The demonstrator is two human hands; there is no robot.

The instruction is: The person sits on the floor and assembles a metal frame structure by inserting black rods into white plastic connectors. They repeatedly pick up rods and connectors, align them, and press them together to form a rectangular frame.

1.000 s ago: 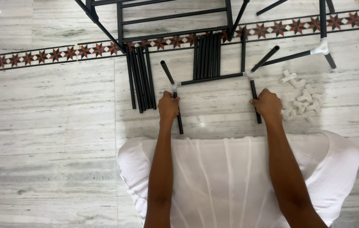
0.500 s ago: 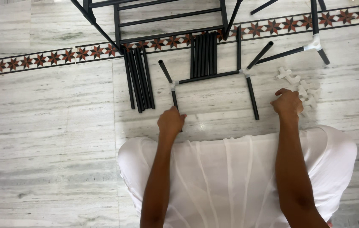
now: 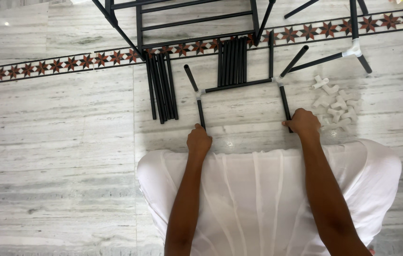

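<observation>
Now both hands grip the black tube frame (image 3: 239, 86) on the floor (image 3: 54, 142): left hand (image 3: 198, 141) and right hand (image 3: 302, 122) each clasp a leg end. Probably light, stiff, smooth; plastic joints may slip.

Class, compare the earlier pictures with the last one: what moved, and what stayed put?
The right hand went out to the white connectors, then returned to the right black tube. The left hand stayed at the left tube's end. Tube bundles and floor unchanged.
</observation>
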